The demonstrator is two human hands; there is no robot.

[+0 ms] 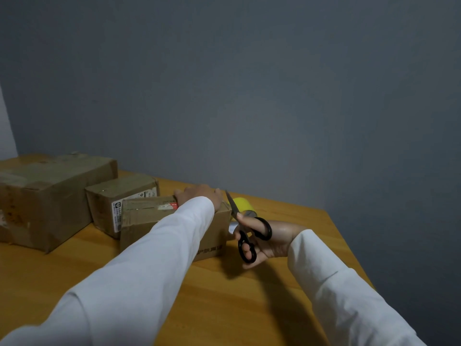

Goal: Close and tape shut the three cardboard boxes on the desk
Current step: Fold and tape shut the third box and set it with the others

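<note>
Sleeves: two white sleeves point(159, 258) rise from the lower edge of the frame toward the centre.
Desk point(224, 303): orange-brown wood, filling the lower half of the frame.
Right hand point(272, 239): right of centre, fingers and thumb through the black handles of the scissors point(245, 231); blades point up and left, tips just right of the small box.
Small box point(162, 223): centre of the frame, flaps down, printed characters on its near face.
Left hand point(199, 196): rests across the far top edge of the small box; whether the fingers curl over the edge cannot be told.
Tape point(243, 206): yellow roll, just behind the scissors, right of the small box.
Middle box point(117, 203): touching the small box on its left, white label on its side.
Large box point(47, 198): left edge of the frame, top closed with tape strips.
Wall point(249, 83): grey-blue, upper half of the frame.
</note>
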